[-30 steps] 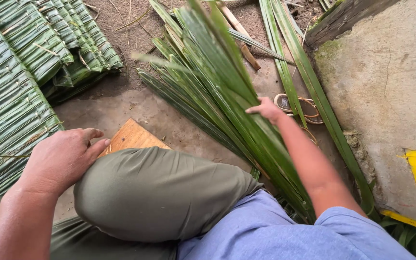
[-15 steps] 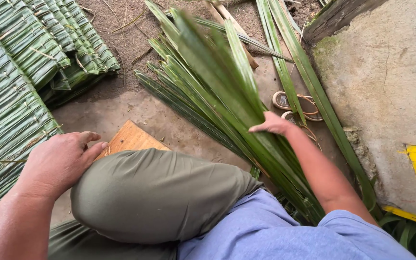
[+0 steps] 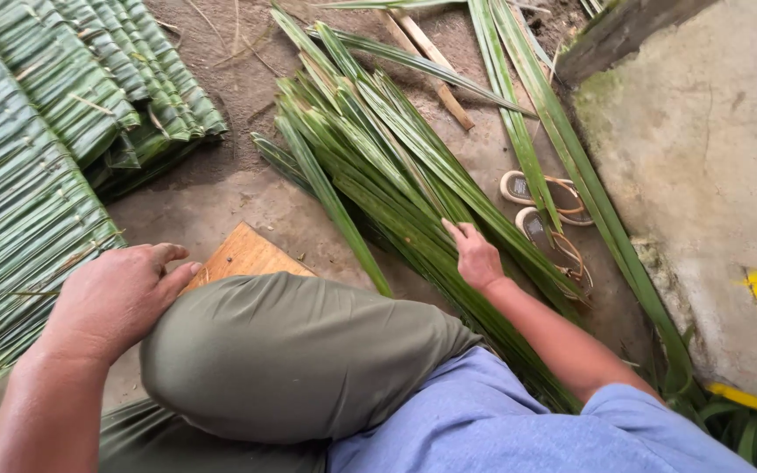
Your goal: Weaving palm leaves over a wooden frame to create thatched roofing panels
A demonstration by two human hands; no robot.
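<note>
the right hand (image 3: 477, 257) lies flat with fingers spread on the pile of long green palm leaves (image 3: 396, 188) on the dirt floor, while the left hand (image 3: 116, 298) rests open on the bent knee (image 3: 282, 350), beside a wooden board (image 3: 243, 257).

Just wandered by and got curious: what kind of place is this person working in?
Probably an outdoor yard for thatch or leaf weaving: loose palm leaves lie on a dirt floor, folded leaf panels are stacked nearby, and sandals sit by a concrete slab.
</note>
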